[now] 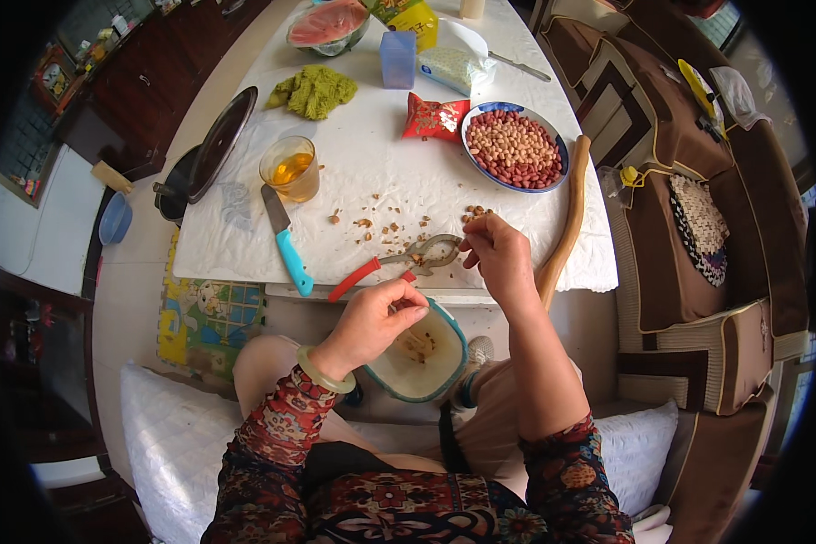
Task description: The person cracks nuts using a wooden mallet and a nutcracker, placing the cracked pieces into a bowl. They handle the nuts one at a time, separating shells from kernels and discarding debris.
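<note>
My left hand (377,321), with a pale bangle at its wrist, hovers over a teal-rimmed bin (425,370) holding a few brown scraps. Its thumb and fingertips are together; whether something small is between them cannot be told. My right hand (496,255) is at the table's front edge, fingers curled, beside the jaws of red-handled metal pliers (401,262); its fingertips are too small to read. Just beyond it lies a small pile of brown kernels (474,212). Broken shell pieces (394,228) are scattered around the pliers. A bowl of peanuts (515,146) stands farther back.
A turquoise-handled knife (289,251) and a glass of amber drink (290,168) are at the left. A curved wooden stick (571,217) overhangs the right front edge. Farther back are a red packet (435,117), green cloth (316,92), blue container (398,61), tissue pack (452,66) and wrapped watermelon (330,27).
</note>
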Demonstrator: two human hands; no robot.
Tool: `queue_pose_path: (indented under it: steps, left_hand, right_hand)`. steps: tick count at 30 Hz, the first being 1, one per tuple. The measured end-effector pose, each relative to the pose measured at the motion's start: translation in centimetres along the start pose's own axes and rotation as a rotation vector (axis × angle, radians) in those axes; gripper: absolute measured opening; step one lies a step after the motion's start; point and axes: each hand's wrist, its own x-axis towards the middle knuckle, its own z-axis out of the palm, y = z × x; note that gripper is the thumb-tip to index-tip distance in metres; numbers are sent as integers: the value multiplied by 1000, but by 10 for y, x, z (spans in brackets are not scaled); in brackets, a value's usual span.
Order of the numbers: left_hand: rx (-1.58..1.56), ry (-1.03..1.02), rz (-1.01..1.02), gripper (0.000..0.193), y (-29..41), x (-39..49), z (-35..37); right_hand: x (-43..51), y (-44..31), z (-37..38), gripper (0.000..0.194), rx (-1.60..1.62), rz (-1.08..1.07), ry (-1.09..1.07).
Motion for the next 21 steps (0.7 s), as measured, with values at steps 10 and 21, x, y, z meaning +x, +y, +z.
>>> queue_pose_path:
  steps: [10, 21]
  left_hand:
    - [-28, -10, 45, 9, 0, 8, 2]
    - [718, 397, 345, 35, -7, -2, -25]
  right_hand:
    - [19, 9, -10, 18, 79, 12, 282]
    - [-29, -11, 6, 15, 0, 37, -308]
